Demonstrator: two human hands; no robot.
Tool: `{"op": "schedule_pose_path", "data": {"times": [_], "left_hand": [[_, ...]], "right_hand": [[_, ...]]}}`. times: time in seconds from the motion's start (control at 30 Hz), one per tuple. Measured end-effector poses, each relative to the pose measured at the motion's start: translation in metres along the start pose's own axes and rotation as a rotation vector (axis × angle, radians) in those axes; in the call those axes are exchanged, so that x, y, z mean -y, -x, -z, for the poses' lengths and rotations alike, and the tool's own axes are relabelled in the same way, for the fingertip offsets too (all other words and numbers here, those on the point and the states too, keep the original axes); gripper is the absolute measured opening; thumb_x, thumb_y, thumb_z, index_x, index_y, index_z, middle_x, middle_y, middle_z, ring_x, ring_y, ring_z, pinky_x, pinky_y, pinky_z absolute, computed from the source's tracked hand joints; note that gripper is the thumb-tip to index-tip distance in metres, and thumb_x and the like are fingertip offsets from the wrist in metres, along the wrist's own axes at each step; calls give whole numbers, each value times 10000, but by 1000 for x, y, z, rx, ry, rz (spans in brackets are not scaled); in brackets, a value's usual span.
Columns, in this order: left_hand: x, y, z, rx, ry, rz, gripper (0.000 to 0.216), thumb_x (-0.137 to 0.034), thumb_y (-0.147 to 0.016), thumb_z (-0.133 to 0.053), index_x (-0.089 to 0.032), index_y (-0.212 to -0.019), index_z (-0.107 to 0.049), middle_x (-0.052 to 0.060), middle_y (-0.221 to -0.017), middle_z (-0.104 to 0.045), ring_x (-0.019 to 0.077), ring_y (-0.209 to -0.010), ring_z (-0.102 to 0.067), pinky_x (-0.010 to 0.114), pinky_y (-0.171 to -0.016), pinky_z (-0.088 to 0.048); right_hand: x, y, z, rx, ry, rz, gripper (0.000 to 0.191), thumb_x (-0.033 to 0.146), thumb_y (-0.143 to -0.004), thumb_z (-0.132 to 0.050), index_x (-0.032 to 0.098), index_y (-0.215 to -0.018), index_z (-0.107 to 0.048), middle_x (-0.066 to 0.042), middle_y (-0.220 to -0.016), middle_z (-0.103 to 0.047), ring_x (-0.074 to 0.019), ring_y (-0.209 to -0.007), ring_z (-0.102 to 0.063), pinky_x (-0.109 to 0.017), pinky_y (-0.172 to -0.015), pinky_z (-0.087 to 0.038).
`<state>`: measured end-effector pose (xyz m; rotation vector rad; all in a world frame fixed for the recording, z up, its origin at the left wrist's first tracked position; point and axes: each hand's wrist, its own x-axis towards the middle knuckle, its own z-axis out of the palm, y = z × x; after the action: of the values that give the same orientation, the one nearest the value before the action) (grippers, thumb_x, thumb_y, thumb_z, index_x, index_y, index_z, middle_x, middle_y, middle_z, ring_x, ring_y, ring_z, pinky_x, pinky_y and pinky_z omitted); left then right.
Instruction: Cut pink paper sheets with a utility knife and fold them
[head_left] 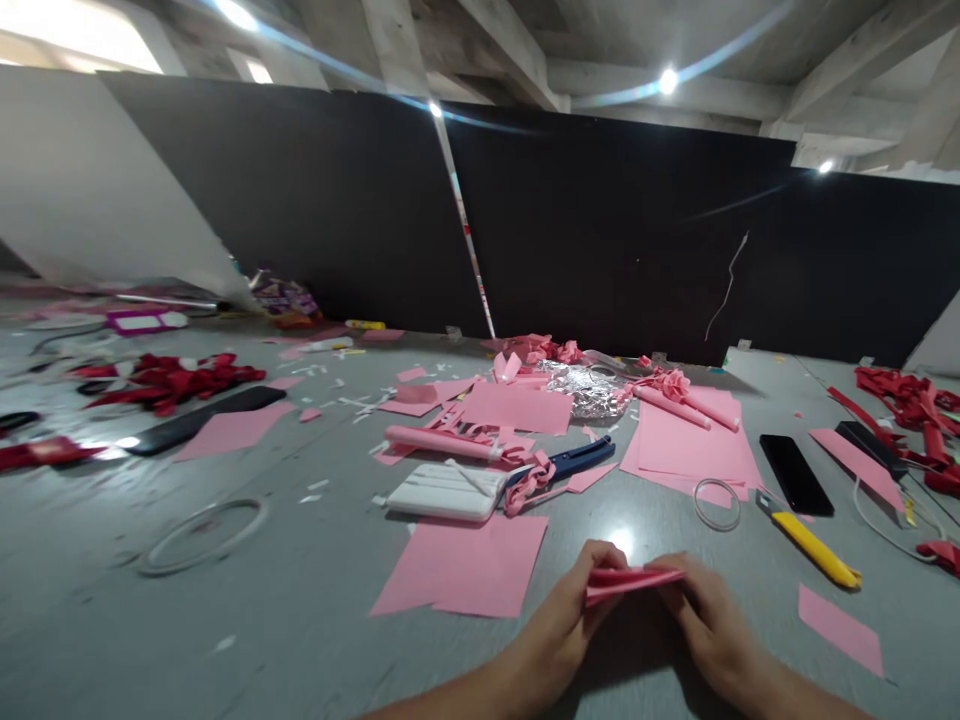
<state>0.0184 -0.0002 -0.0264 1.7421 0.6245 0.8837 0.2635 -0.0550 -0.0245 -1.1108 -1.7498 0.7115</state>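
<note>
A small folded piece of pink paper (630, 582) is held between my two hands, low over the grey table. My left hand (564, 625) pinches its left end, thumb toward me and fingers behind. At the right end, my right hand (701, 615) grips the paper between thumb and fingers. The folded layers stand slightly apart on the left side. Beyond my left hand lie pink sheets (469, 575), partly under a white power bank (448, 492). A tape ring (717, 504) and a yellow utility knife (814, 550) lie past my right hand.
A blue stapler (574, 460) rests among pink scraps behind the power bank. Farther back are stacked pink sheets (694, 450) and crumpled clear wrap (592, 388). A black phone (796, 475) lies right; a larger ring (202, 537) lies left. A black partition (600, 230) borders the table.
</note>
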Motion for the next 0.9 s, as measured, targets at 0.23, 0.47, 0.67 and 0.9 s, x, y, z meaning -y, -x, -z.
{"op": "schedule_pose_path", "data": {"times": [0.23,0.47,0.67,0.9], "left_hand": [[-4,-2,0,-5,26,-10,382,-572,-1131,-504,-229,-1098,-668,68,-1045,-674,237,-975,-628,359,-898,-524],[-19,-13,30,-299,-113,143,284,-482,-1036,-607,-256,-1179,-701,90,-1117,-748,305,-1025,-687,488,-962,-574],[-31,-18,127,-428,-402,179,562,-625,-908,-695,-211,-1287,-656,115,-1202,-766,357,-1140,-713,460,-1010,-588],[-24,47,179,-317,-713,336,621,-595,-975,-532,-187,-1434,-624,134,-1340,-780,350,-1184,-747,438,-992,-625]], "right_hand": [[9,0,1,79,0,77,256,318,-1167,-501,305,-1271,-734,-46,-1129,-798,-213,-1003,-752,-331,-899,-590],[5,-7,12,12,164,88,271,374,-1074,-677,289,-1329,-718,-99,-1229,-798,-288,-1149,-741,-445,-1004,-608],[-6,-9,18,-36,219,66,178,270,-1091,-617,256,-1163,-780,-113,-1232,-817,-281,-1181,-748,-490,-1050,-604],[-1,-7,16,-5,162,21,223,305,-1093,-612,258,-1137,-826,-115,-1233,-820,-293,-1169,-752,-522,-1069,-608]]}}
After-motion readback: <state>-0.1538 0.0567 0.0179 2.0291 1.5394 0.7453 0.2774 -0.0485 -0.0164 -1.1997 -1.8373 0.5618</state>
